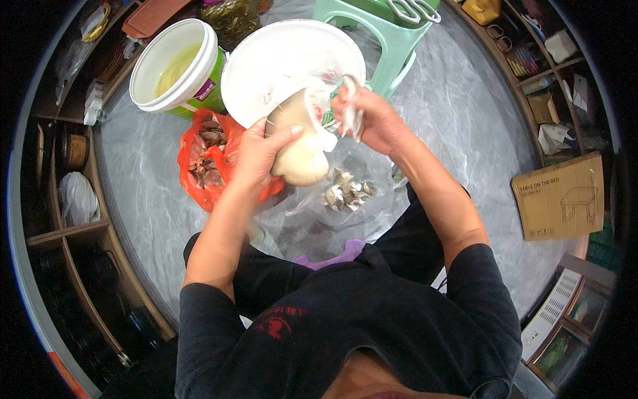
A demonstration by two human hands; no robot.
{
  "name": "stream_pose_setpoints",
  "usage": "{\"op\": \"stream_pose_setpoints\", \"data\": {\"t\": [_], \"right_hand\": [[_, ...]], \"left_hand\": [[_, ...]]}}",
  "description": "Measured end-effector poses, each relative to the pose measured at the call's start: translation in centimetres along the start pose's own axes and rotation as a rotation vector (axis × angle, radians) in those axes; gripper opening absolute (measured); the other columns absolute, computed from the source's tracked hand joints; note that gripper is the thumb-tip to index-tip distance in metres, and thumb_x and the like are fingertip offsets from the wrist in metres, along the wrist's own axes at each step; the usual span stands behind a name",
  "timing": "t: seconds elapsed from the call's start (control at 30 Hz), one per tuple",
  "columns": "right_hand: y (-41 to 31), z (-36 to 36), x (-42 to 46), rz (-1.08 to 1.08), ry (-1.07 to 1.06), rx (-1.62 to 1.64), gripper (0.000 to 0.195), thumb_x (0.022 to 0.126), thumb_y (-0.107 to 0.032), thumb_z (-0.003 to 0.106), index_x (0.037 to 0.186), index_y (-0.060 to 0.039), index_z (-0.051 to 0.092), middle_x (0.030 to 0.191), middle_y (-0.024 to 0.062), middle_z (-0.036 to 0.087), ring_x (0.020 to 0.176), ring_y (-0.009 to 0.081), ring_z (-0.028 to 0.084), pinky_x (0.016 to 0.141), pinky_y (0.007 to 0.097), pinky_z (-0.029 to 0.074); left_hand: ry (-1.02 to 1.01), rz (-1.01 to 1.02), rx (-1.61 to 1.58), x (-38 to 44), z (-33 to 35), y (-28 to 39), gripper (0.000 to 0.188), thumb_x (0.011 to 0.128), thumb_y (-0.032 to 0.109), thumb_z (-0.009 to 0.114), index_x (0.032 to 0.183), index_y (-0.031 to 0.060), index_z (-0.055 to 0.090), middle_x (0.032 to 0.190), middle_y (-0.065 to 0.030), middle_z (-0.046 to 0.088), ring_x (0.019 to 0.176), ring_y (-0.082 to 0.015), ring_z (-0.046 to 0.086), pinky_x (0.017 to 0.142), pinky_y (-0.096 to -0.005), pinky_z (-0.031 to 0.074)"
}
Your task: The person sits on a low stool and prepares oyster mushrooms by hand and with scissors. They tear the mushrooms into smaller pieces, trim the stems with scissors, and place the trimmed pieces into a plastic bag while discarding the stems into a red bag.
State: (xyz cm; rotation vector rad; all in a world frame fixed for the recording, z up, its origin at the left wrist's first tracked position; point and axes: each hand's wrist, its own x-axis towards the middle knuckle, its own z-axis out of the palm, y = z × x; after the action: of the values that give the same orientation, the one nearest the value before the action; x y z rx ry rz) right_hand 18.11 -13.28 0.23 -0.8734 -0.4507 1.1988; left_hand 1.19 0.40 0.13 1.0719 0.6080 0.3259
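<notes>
A large oyster mushroom point(298, 144) with a beige cap is gripped in my left hand point(256, 152), thumb lying on top of the cap. Just right of it, my right hand point(373, 117) pinches a pale, motion-blurred mushroom piece point(353, 119). Behind both hands stands a round white basin point(264, 55) with small pale bits inside. A clear plastic bag with printing point(326, 115) lies at the basin's near right edge, partly hidden by the hands. Below my hands, torn mushroom pieces point(346, 192) sit on another clear plastic bag point(369, 214) on the floor.
An orange-red plastic bag point(192, 192) holds reddish-brown pieces. Behind it is a white-and-green bucket point(207, 85) containing yellowish liquid. A green plastic stool point(394, 45) bears scissors point(413, 11). Shelves point(70, 229) line the left side; a cardboard box point(560, 197) stands right.
</notes>
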Motion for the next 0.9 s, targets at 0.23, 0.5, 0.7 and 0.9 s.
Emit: {"op": "stream_pose_setpoints", "data": {"t": [0.23,0.5,0.7,0.9], "right_hand": [[1.2,2.2,0.0,-0.055,0.094,-0.67,0.035,0.076,-0.023,0.068,0.104,-0.0034,0.059,0.085,-0.0015,0.058,0.074,0.0064,0.051,0.065,0.0231,0.043],[1.5,2.1,0.2,-0.15,0.073,-0.976,0.024,0.074,-0.018,0.064,0.092,-0.0024,0.061,0.082,-0.0012,0.06,0.076,0.0066,0.052,0.068,0.0233,0.044],[1.4,1.6,0.1,-0.015,0.016,-0.561,0.022,0.071,-0.013,0.059,0.09,-0.0008,0.062,0.075,0.0034,0.061,0.066,0.0109,0.056,0.06,0.0256,0.045],[0.8,-1.0,-0.5,-0.082,-0.028,-0.028,0.019,0.076,-0.013,0.059,0.089,-0.0009,0.058,0.078,0.005,0.058,0.063,0.0121,0.053,0.056,0.0251,0.043]], "left_hand": [[0.038,0.127,0.198,-0.7,1.2,0.1,0.035,0.074,0.007,0.072,0.105,-0.0023,0.058,0.094,-0.009,0.065,0.081,-0.0144,0.063,0.073,-0.0279,0.052],[0.036,0.217,0.443,-1.1,1.4,0.2,0.033,0.072,0.008,0.073,0.101,-0.0026,0.061,0.091,-0.0081,0.066,0.08,-0.0121,0.062,0.072,-0.0262,0.051],[-0.131,-0.074,0.053,-0.7,0.6,0.8,0.037,0.072,0.005,0.071,0.106,-0.002,0.058,0.097,-0.0093,0.064,0.082,-0.0161,0.063,0.075,-0.0288,0.052],[0.02,0.003,-0.085,0.0,-1.5,1.3,0.041,0.077,0.007,0.065,0.114,-0.0028,0.051,0.1,-0.011,0.062,0.084,-0.0192,0.063,0.076,-0.0328,0.053]]}}
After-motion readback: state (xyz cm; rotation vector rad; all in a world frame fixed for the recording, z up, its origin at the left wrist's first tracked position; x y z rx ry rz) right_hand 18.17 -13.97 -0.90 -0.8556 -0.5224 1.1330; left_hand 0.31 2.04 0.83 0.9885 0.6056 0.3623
